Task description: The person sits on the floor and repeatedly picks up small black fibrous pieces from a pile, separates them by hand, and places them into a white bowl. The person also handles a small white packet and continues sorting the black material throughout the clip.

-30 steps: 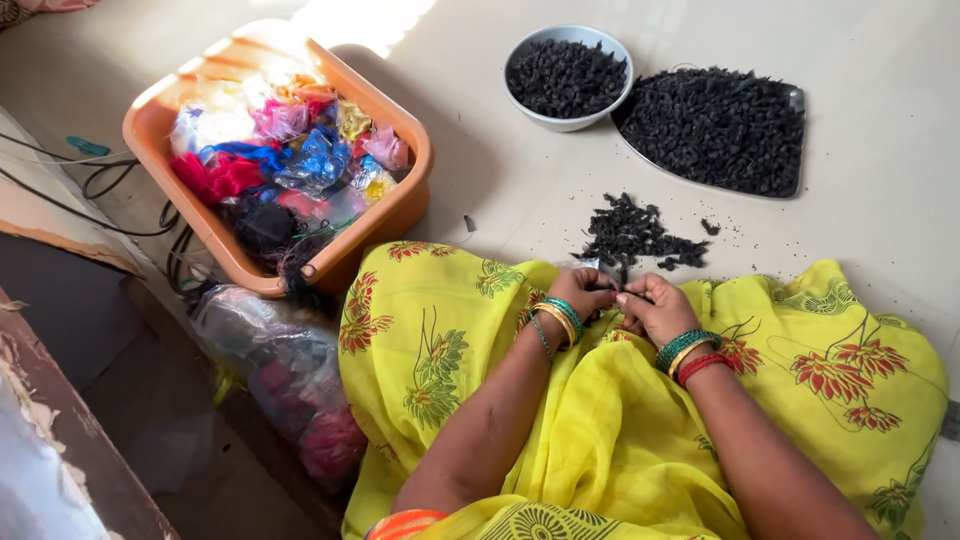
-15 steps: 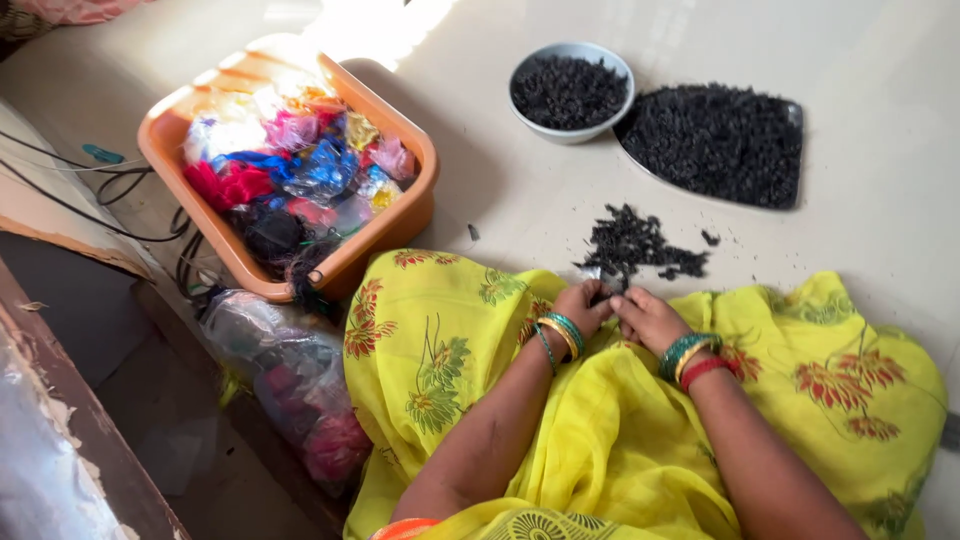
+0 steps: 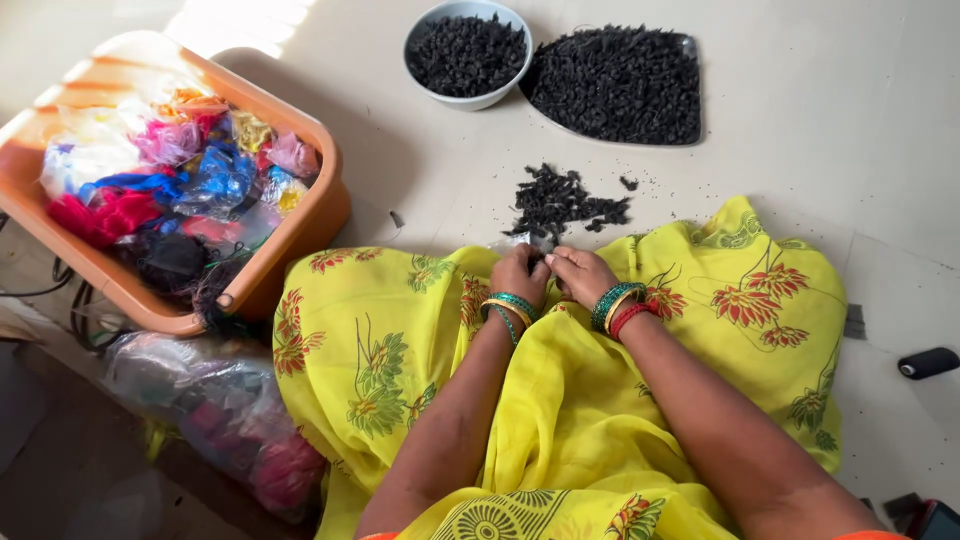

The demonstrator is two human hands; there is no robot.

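At centre: left hand [image 3: 520,275] and right hand [image 3: 580,275] pinch one tiny black bit together.
Bit: light, crumbly; hold by fingertips.
At 12 o'clock: small black pile [image 3: 565,200] on floor.

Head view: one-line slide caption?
Both hands meet over yellow cloth beside a small dark pile on the floor.

My left hand [image 3: 520,275] and right hand [image 3: 582,275] touching, on my lap. Small heap of bits [image 3: 562,202] on floor just before them. Bowl [image 3: 468,52] farther off, tray [image 3: 618,82] touching its right side. Tub [image 3: 300,225] at my left, bag [image 3: 215,410] beside my left knee.
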